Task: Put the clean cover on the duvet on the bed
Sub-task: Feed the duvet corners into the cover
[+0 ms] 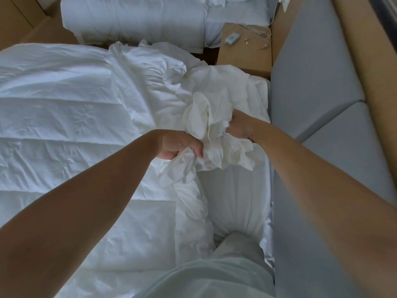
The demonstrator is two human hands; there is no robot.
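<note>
A white quilted duvet (60,117) lies spread over the bed, filling the left half of the view. The clean white cover (206,117) is bunched in a crumpled heap near the bed's right side. My left hand (178,147) grips a gathered fold of the cover from above, fingers curled round it. My right hand (240,127) clutches another bunch of the same cover just to the right, its fingers buried in the cloth. A pillow (234,203) lies below the bunch, against the headboard side.
A grey padded headboard (318,87) runs along the right. A wooden bedside table (247,52) holds a small white device (232,38) and a cable. A second bed with white bedding (137,20) stands beyond. My knee in pale trousers (232,261) rests on the bed.
</note>
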